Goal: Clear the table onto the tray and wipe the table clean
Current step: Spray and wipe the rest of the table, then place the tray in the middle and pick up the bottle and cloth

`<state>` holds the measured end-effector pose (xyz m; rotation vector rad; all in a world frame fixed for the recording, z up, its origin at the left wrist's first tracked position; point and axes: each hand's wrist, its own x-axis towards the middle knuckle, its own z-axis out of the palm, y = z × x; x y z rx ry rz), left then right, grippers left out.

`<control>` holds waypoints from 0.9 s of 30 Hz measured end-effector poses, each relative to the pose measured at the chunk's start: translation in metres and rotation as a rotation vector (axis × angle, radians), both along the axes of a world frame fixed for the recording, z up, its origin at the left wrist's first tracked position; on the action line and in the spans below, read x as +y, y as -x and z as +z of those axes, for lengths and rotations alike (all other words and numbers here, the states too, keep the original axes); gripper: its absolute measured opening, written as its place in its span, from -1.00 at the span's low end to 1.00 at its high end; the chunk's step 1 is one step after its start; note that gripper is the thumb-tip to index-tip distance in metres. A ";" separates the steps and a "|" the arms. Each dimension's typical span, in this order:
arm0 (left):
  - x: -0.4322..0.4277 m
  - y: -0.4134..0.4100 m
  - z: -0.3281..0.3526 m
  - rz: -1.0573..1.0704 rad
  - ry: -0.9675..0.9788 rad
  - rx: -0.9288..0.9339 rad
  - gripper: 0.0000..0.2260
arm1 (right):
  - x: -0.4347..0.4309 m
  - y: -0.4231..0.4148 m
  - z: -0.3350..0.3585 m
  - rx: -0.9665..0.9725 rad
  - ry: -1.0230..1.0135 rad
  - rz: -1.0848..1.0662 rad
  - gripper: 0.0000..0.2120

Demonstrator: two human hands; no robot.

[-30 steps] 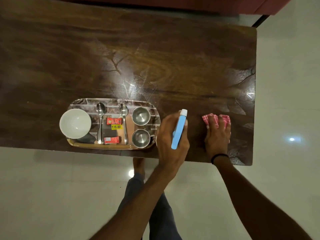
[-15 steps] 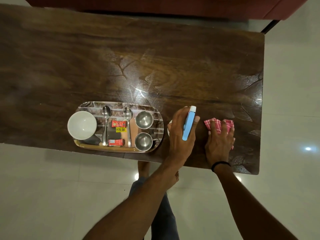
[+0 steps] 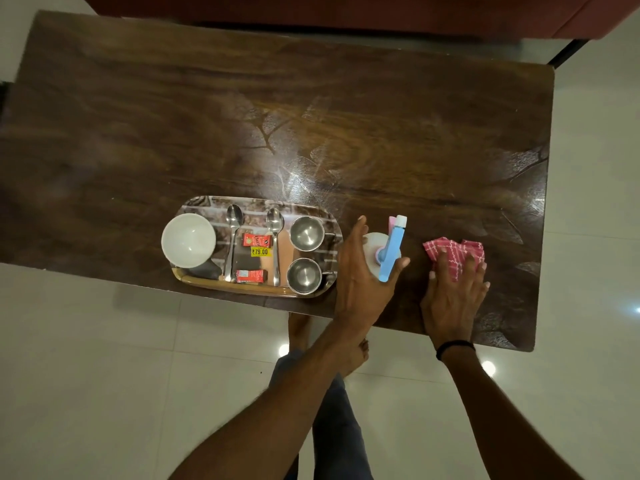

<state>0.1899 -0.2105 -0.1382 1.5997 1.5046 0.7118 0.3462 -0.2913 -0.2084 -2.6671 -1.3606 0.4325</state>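
A white spray bottle with a blue head (image 3: 393, 247) stands on the dark wooden table (image 3: 346, 133) near its front edge. My left hand (image 3: 360, 282) is around it, fingers straight on its left side and thumb spread out on its right, not wrapped. To the right, my right hand (image 3: 450, 299) presses flat on a pink checked cloth (image 3: 450, 249). Left of the bottle, the oval tray (image 3: 242, 289) holds a white bowl (image 3: 188, 240), two steel cups (image 3: 306, 233), two spoons (image 3: 233, 237) and two red sachets (image 3: 257, 240).
The tray sits at the table's front edge. A dark red sofa (image 3: 346, 12) runs along the far side. Glossy white floor tiles (image 3: 104, 375) lie below, with my legs and bare feet (image 3: 301, 327) showing under the table edge.
My left hand has lowered the spray bottle onto the table and its fingers have spread away from it. The right hand stays on the cloth.
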 end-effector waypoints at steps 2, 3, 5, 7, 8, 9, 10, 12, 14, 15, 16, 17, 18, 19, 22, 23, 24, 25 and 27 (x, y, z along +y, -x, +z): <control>-0.020 0.018 0.011 -0.015 0.040 -0.036 -0.30 | -0.009 0.019 0.013 -0.002 -0.087 -0.087 -0.59; -0.033 0.029 0.016 -0.010 0.053 -0.047 -0.36 | -0.015 0.032 0.021 0.017 -0.135 -0.161 -0.63; -0.056 0.062 0.016 0.045 0.067 -0.030 -0.51 | -0.028 0.065 0.032 0.103 -0.200 -0.293 -0.75; -0.069 0.099 0.013 0.142 0.067 -0.002 -0.63 | -0.035 0.101 0.038 0.272 -0.191 -0.379 -0.84; -0.070 0.117 0.011 0.209 0.075 0.008 -0.67 | -0.035 0.119 0.040 0.366 -0.170 -0.409 -0.85; -0.066 0.137 0.011 0.282 0.086 0.014 -0.71 | -0.032 0.136 0.040 0.452 -0.148 -0.434 -0.86; -0.059 0.157 0.010 0.361 0.087 0.032 -0.73 | -0.026 0.152 0.040 0.522 -0.132 -0.461 -0.85; -0.036 0.197 0.011 0.521 0.055 0.083 -0.77 | -0.010 0.179 0.039 0.603 -0.122 -0.506 -0.79; -0.005 0.237 0.003 0.648 0.023 0.119 -0.80 | 0.011 0.197 0.040 0.631 -0.098 -0.581 -0.71; 0.012 0.256 -0.003 0.694 0.012 0.117 -0.80 | 0.022 0.203 0.039 0.650 -0.108 -0.623 -0.68; 0.031 0.276 -0.012 0.733 0.013 0.116 -0.79 | 0.032 0.207 0.038 0.681 -0.144 -0.677 -0.68; 0.050 0.292 -0.019 0.754 0.025 0.113 -0.78 | 0.042 0.210 0.038 0.723 -0.200 -0.747 -0.70; 0.068 0.307 -0.026 0.752 0.055 0.108 -0.77 | 0.050 0.211 0.036 0.762 -0.257 -0.821 -0.73; 0.087 0.322 -0.034 0.728 0.118 0.093 -0.76 | 0.058 0.213 0.034 0.783 -0.301 -0.883 -0.75; 0.125 0.344 -0.050 0.607 0.415 0.008 -0.79 | 0.072 0.217 0.030 0.879 -0.371 -1.027 -0.77; 0.133 0.346 -0.052 0.573 0.496 -0.013 -0.82 | 0.073 0.217 0.029 0.897 -0.377 -1.053 -0.77; 0.142 0.347 -0.052 0.547 0.556 -0.026 -0.83 | 0.074 0.218 0.027 0.911 -0.373 -1.066 -0.76; 0.147 0.349 -0.053 0.517 0.596 -0.036 -0.83 | 0.073 0.217 0.025 0.918 -0.377 -1.067 -0.75; 0.155 0.354 -0.053 0.469 0.649 -0.022 -0.83 | 0.070 0.218 0.022 0.983 -0.411 -1.042 -0.74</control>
